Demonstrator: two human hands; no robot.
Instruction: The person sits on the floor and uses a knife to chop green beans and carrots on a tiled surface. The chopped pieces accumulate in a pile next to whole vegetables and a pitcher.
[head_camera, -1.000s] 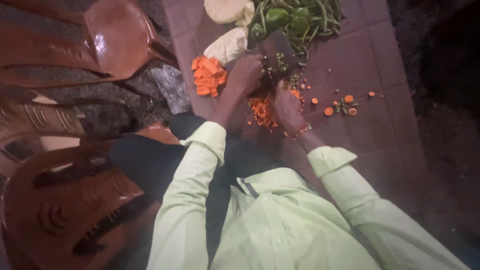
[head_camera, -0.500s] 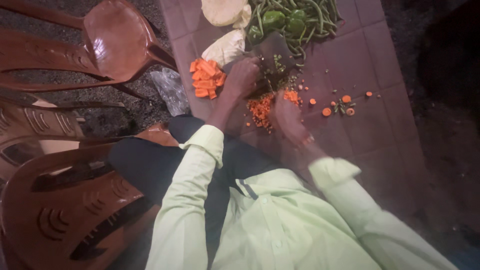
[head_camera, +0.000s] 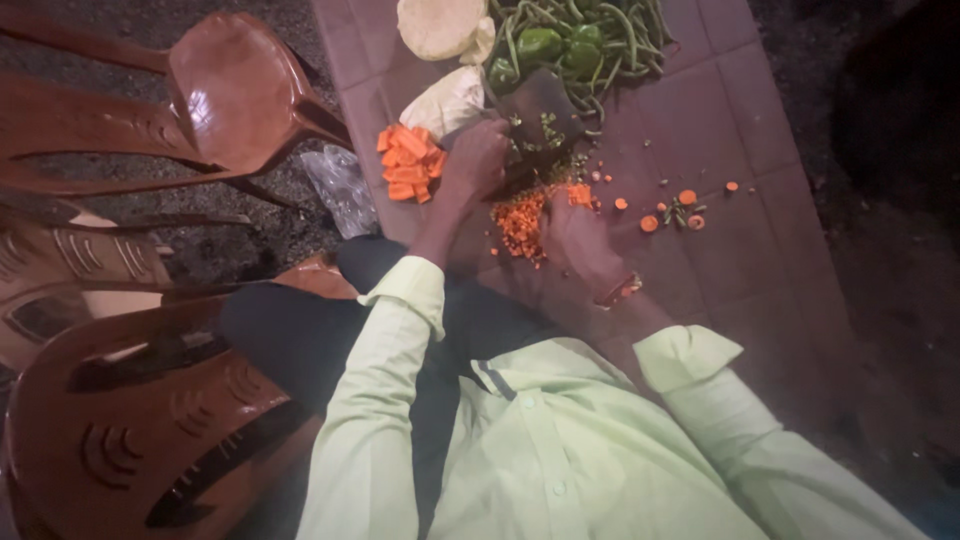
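Since the earlier frames the right hand (head_camera: 580, 235) has slid a little lower along the tiled tabletop (head_camera: 760, 140), away from the loose carrot slices (head_camera: 672, 210), while the left hand (head_camera: 478, 160) has kept its place on the knife. That left hand is clamped around the handle of a broad dark cleaver (head_camera: 540, 115), whose blade lies tilted with flecks of chopped vegetable stuck to it, just above the pile of finely chopped carrot (head_camera: 522, 218). The right hand rests palm down beside that pile, touching its right edge; motion blur hides the fingers, so I cannot tell whether it is pinching a piece of carrot or lying flat and empty. A bracelet (head_camera: 620, 290) sits on the right wrist. Left of the cleaver hand lies a stack of larger carrot chunks (head_camera: 408, 163), and above it a pale cabbage wedge (head_camera: 445, 100) with a bigger cabbage piece (head_camera: 438, 25) near the top edge. Green beans and green peppers (head_camera: 580, 45) are heaped behind the blade. A crumpled clear plastic bag (head_camera: 340, 185) lies off the tabletop's left edge, near the brown plastic chairs (head_camera: 150, 420). Both arms wear pale green shirt sleeves (head_camera: 385, 400).
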